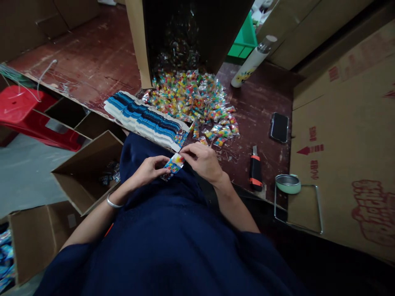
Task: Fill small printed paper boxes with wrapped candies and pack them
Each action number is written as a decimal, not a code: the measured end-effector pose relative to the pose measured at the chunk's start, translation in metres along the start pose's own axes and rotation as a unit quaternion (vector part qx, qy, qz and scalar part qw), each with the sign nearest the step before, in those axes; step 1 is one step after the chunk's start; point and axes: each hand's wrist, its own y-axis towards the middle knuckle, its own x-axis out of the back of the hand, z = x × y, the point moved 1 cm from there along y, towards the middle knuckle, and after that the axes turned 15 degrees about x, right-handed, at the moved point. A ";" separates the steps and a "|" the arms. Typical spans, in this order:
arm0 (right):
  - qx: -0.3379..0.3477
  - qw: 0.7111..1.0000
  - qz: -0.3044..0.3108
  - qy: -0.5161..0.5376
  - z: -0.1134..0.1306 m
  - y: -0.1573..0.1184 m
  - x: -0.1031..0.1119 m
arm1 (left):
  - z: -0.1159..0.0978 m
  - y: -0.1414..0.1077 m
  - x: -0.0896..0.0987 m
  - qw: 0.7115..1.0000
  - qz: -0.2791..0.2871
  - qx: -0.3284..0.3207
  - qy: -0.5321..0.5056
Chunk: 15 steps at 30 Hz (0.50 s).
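My left hand [153, 168] grips a small blue printed box [174, 165] between thumb and fingers, above my lap. A clear packet of colourful candy [179, 159] shows at the box's open upper end. My right hand [202, 159] pinches at that end, with its fingertips on the packet; the exact grip is partly hidden. Just beyond my hands, a long row of flattened blue-and-white boxes [145, 119] lies overlapped along the table edge. Behind it, a heap of candy packets [188, 96] spills from a tipped cardboard carton [145, 45].
On the red-brown table [247, 115] are a white bottle [251, 61], a phone [279, 127] and an orange-black utility knife [255, 169], blade exposed. A green bowl [288, 183] sits off its right edge. Left are an open carton [86, 176] and red stool [18, 105].
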 end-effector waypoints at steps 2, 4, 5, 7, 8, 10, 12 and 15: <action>0.010 1.000 -0.019 -0.018 0.003 0.002 -0.009 | 0.001 0.000 -0.004 1.000 -0.007 -0.003 -0.011; 0.005 0.998 -0.052 -0.032 0.005 0.003 -0.015 | 0.002 0.002 -0.008 0.999 -0.020 -0.011 -0.036; 0.002 0.998 -0.061 -0.035 0.006 0.003 -0.017 | 0.003 0.003 -0.010 0.998 -0.027 -0.018 -0.054; 0.007 0.998 -0.064 -0.026 0.007 0.003 -0.019 | 0.004 0.005 -0.013 0.994 -0.046 -0.036 -0.094; 0.013 0.998 -0.063 -0.014 0.007 0.002 -0.020 | 0.004 0.006 -0.014 0.991 -0.061 -0.047 -0.113; 0.014 0.997 -0.077 0.026 0.006 -0.002 -0.021 | 0.004 0.006 -0.015 0.983 -0.095 -0.066 -0.139; -0.012 0.990 -0.110 0.089 0.006 -0.008 -0.023 | 0.004 0.005 -0.015 0.976 -0.120 -0.081 -0.161; -0.071 0.969 -0.134 0.193 0.007 -0.018 -0.033 | 0.001 0.001 -0.017 0.972 -0.117 -0.093 -0.181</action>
